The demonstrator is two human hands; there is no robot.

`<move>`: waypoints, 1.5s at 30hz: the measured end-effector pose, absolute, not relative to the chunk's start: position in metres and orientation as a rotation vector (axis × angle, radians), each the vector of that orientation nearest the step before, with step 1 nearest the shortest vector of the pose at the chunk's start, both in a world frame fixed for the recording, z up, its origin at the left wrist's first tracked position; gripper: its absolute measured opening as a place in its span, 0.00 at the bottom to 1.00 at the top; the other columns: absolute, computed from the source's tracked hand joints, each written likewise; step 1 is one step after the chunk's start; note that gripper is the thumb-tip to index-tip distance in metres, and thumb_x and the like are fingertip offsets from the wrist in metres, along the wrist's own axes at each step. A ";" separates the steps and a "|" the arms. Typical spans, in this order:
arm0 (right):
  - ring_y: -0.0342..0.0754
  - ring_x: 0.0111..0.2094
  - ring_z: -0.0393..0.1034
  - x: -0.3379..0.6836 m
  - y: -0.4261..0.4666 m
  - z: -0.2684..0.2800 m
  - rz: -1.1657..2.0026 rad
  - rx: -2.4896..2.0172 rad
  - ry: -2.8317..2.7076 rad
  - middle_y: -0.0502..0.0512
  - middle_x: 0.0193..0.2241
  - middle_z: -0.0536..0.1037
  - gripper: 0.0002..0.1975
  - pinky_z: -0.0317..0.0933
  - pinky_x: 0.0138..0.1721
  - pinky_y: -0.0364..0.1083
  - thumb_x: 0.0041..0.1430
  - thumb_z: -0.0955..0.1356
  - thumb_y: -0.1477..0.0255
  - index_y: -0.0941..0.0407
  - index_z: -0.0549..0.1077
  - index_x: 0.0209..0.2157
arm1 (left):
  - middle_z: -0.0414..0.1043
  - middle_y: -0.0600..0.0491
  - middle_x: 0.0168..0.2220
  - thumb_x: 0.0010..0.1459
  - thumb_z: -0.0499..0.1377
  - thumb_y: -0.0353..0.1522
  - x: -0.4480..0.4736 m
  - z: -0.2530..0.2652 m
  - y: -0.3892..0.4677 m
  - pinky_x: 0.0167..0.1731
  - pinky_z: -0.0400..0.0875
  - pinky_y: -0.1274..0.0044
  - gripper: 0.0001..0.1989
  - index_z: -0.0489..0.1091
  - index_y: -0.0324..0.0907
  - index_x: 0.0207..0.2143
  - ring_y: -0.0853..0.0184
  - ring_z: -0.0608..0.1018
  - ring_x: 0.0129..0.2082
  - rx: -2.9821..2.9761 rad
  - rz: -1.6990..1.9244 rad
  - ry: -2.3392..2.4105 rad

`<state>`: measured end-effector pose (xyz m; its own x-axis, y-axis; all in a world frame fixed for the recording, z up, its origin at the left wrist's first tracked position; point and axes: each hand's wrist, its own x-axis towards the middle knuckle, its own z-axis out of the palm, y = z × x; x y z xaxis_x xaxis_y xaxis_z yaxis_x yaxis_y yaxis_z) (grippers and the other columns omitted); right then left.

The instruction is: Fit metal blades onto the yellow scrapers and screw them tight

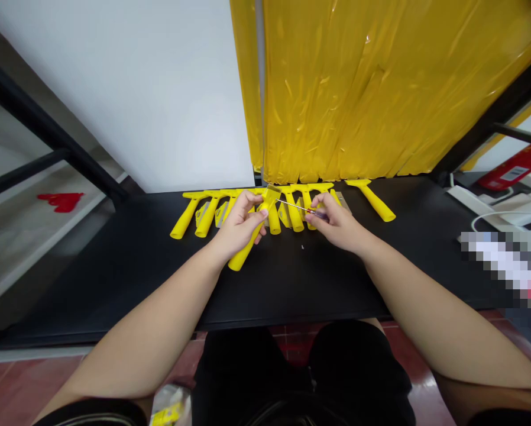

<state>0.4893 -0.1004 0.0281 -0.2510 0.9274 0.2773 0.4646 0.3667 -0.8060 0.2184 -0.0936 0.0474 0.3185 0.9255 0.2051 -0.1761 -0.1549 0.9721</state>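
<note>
My left hand [243, 222] is closed round a yellow scraper-like tool [243, 254], its hollow handle end pointing down toward me and its wide head up. In my right hand [336, 222] is a screwdriver [316, 214] with a thin metal shaft and a dark handle. The shaft points left, and its tip is at the head of the held tool; whether it sits in a screw is too small to tell. Behind both hands lies a row of similar yellow tools [183, 220], with flat yellow-and-grey pieces [202, 214] between them.
The black tabletop [128, 260] carries another yellow tool [378, 204] at the right. Yellow plastic wrap [358, 89] and a white panel [150, 94] rise behind. White items with a cable [482, 207] lie far right. A red object [61, 202] shows at the left.
</note>
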 end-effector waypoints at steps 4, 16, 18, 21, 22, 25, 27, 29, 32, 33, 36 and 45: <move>0.47 0.27 0.63 0.490 -0.099 0.027 0.687 -1.257 -1.863 0.48 0.27 0.70 0.15 0.58 0.29 0.47 0.70 0.67 0.55 0.51 0.65 0.38 | 0.69 0.55 0.49 0.59 0.70 0.34 0.218 0.047 -0.093 0.13 0.67 0.83 0.19 0.62 0.47 0.43 0.77 0.75 0.22 1.375 1.159 0.741; 0.47 0.27 0.62 0.488 -0.104 0.031 0.670 -1.168 -1.874 0.47 0.27 0.69 0.14 0.57 0.30 0.47 0.69 0.69 0.56 0.50 0.65 0.41 | 0.68 0.53 0.50 0.63 0.68 0.36 0.217 0.049 -0.094 0.13 0.69 0.81 0.16 0.61 0.48 0.43 0.76 0.76 0.21 1.451 1.180 0.723; 0.48 0.29 0.65 0.490 -0.100 0.028 0.687 -1.217 -1.851 0.50 0.28 0.71 0.16 0.59 0.31 0.48 0.72 0.65 0.54 0.51 0.67 0.37 | 0.67 0.53 0.50 0.64 0.67 0.36 0.217 0.049 -0.095 0.13 0.69 0.81 0.15 0.61 0.48 0.44 0.76 0.76 0.21 1.474 1.180 0.714; 0.49 0.30 0.67 0.492 -0.096 0.026 0.768 -1.281 -1.826 0.53 0.29 0.73 0.25 0.60 0.32 0.48 0.74 0.59 0.49 0.53 0.70 0.32 | 0.68 0.54 0.49 0.65 0.66 0.37 0.218 0.047 -0.096 0.13 0.68 0.82 0.15 0.61 0.48 0.44 0.76 0.76 0.21 1.510 1.166 0.698; 0.49 0.30 0.67 0.492 -0.096 0.027 0.780 -1.270 -1.832 0.53 0.29 0.73 0.26 0.60 0.32 0.48 0.74 0.58 0.48 0.53 0.70 0.32 | 0.68 0.54 0.48 0.65 0.66 0.37 0.218 0.047 -0.096 0.13 0.68 0.82 0.15 0.61 0.48 0.44 0.76 0.76 0.21 1.519 1.159 0.696; 0.47 0.27 0.64 0.492 -0.100 0.028 0.800 -1.144 -1.881 0.48 0.27 0.69 0.18 0.57 0.31 0.47 0.73 0.64 0.51 0.52 0.70 0.41 | 0.69 0.54 0.49 0.65 0.66 0.37 0.218 0.043 -0.094 0.14 0.69 0.84 0.15 0.60 0.48 0.44 0.77 0.76 0.22 1.532 1.157 0.701; 0.46 0.26 0.61 0.492 -0.101 0.028 0.769 -1.079 -1.894 0.45 0.26 0.68 0.15 0.56 0.30 0.46 0.70 0.69 0.55 0.50 0.66 0.45 | 0.69 0.54 0.51 0.65 0.66 0.38 0.217 0.041 -0.092 0.13 0.69 0.84 0.16 0.59 0.48 0.44 0.77 0.76 0.22 1.542 1.165 0.688; 0.46 0.27 0.62 0.492 -0.101 0.028 0.676 -1.094 -1.879 0.46 0.27 0.69 0.14 0.56 0.31 0.46 0.69 0.70 0.57 0.50 0.65 0.43 | 0.69 0.54 0.51 0.66 0.66 0.39 0.216 0.039 -0.090 0.13 0.69 0.84 0.17 0.59 0.48 0.45 0.77 0.76 0.22 1.563 1.165 0.666; 0.48 0.29 0.64 0.494 -0.097 0.030 0.557 -1.186 -1.852 0.50 0.27 0.71 0.15 0.57 0.33 0.47 0.70 0.68 0.56 0.52 0.68 0.35 | 0.68 0.55 0.47 0.67 0.65 0.40 0.216 0.037 -0.090 0.14 0.69 0.84 0.16 0.58 0.49 0.46 0.77 0.76 0.23 1.591 1.162 0.648; 0.48 0.29 0.63 0.494 -0.097 0.030 0.554 -1.214 -1.854 0.50 0.27 0.71 0.17 0.57 0.33 0.48 0.71 0.66 0.54 0.53 0.69 0.33 | 0.68 0.55 0.46 0.67 0.65 0.39 0.216 0.037 -0.090 0.14 0.69 0.85 0.16 0.58 0.49 0.45 0.77 0.75 0.23 1.597 1.162 0.648; 0.49 0.28 0.64 0.492 -0.097 0.034 0.593 -1.242 -1.882 0.51 0.25 0.70 0.24 0.57 0.35 0.48 0.74 0.61 0.53 0.54 0.73 0.30 | 0.67 0.55 0.49 0.67 0.64 0.39 0.217 0.039 -0.093 0.14 0.69 0.85 0.16 0.58 0.48 0.45 0.78 0.75 0.23 1.608 1.168 0.665; 0.45 0.26 0.59 0.479 -0.108 0.035 0.482 -1.166 -1.941 0.47 0.25 0.67 0.13 0.53 0.31 0.46 0.72 0.65 0.63 0.53 0.70 0.34 | 0.68 0.50 0.57 0.69 0.63 0.38 0.219 0.039 -0.093 0.14 0.69 0.84 0.12 0.60 0.48 0.46 0.78 0.76 0.24 1.637 1.201 0.653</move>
<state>0.4787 -0.1082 0.0354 -0.2520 0.8614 0.4410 0.5549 0.5019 -0.6634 0.2187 -0.0932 0.0390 0.3705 0.8368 0.4032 -0.1167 -0.3887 0.9139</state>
